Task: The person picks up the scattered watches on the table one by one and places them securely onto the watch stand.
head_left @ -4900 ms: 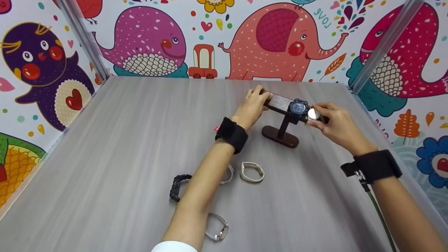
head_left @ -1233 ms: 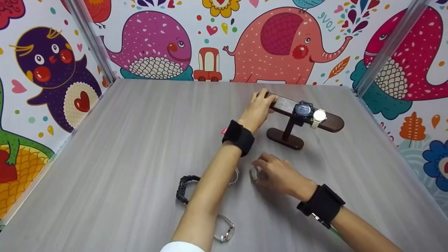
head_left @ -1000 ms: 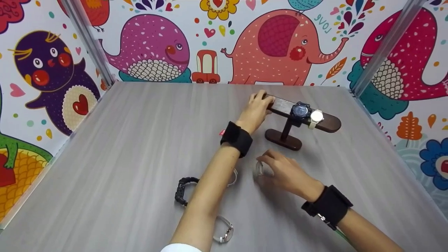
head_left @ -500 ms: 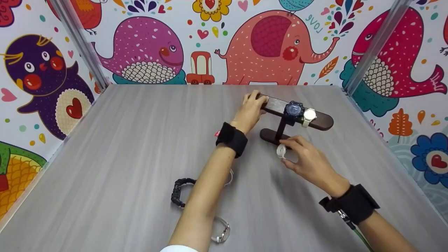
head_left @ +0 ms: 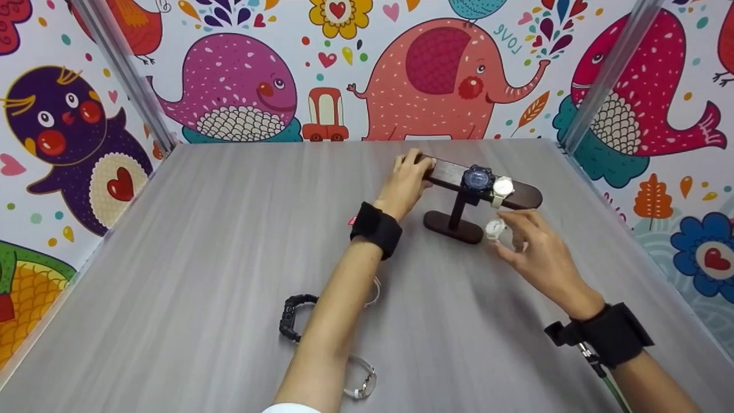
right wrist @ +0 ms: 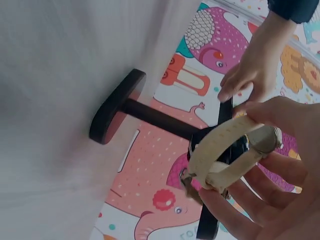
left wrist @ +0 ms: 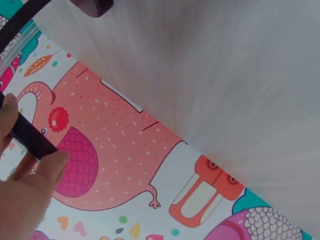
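Note:
My left hand (head_left: 404, 183) grips the left end of a dark brown watch stand (head_left: 447, 170), fingers over the top bar; the left wrist view shows its thumb and fingertips around the bar (left wrist: 32, 137). A black watch (head_left: 476, 179) and a cream-strapped watch (head_left: 503, 186) sit side by side on the bar. Just below the bar's right part, my right hand (head_left: 542, 249) pinches a pale watch (head_left: 494, 229) between thumb and fingers. In the right wrist view, this watch's cream strap (right wrist: 220, 145) forms a loop, overlapping the stand and the watches behind.
On the grey table (head_left: 218, 241) lie a black watch (head_left: 288, 318), a thin pale band (head_left: 375, 291) partly hidden by my left forearm, and a light-strapped watch (head_left: 367, 385) near the front. Cartoon-printed walls (head_left: 344, 51) enclose the back and sides.
My right hand left the cream-strapped watch on the bar, took the pale watch from the table and raised it rightward towards the stand. My left hand kept its grip.

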The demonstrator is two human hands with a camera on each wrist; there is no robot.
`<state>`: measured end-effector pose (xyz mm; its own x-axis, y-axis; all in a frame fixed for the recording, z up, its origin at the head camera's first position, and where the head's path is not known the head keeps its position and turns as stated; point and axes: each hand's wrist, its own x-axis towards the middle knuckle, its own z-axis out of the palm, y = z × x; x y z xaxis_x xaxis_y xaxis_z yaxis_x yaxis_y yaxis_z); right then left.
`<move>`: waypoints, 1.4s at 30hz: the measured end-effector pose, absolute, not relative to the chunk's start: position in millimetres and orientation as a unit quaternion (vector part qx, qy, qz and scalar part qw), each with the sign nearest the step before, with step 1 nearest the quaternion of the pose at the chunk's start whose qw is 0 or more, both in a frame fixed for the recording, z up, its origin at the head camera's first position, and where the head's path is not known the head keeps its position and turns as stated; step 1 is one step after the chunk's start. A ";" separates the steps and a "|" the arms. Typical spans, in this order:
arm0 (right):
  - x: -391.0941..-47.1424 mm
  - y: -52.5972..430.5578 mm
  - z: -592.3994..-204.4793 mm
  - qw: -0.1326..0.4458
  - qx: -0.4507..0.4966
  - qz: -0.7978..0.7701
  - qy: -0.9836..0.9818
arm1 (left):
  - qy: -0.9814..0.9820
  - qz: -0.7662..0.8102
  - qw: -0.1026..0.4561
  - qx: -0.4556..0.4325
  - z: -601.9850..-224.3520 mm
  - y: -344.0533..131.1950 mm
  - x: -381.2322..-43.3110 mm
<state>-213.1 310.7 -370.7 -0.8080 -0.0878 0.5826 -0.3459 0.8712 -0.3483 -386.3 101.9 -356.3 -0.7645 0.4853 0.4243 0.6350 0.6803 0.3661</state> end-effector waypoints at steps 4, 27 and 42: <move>-210.0 320.8 -363.3 0.310 0.088 0.250 -0.913 | -0.905 -0.254 0.143 -0.310 -355.9 102.3 -386.2; -252.8 369.6 -362.2 0.274 0.004 0.423 -0.864 | -0.903 -0.265 0.135 -0.309 -354.1 99.2 -383.9; -267.0 371.6 -378.8 0.229 0.077 0.482 -0.842 | -0.906 -0.259 0.133 -0.308 -355.4 99.8 -385.3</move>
<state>-267.0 371.6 -378.8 -0.8832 0.0910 0.4601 -0.3508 0.5230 -0.7768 -385.3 99.8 -355.4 -0.7752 0.4891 0.3998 0.6266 0.6758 0.3881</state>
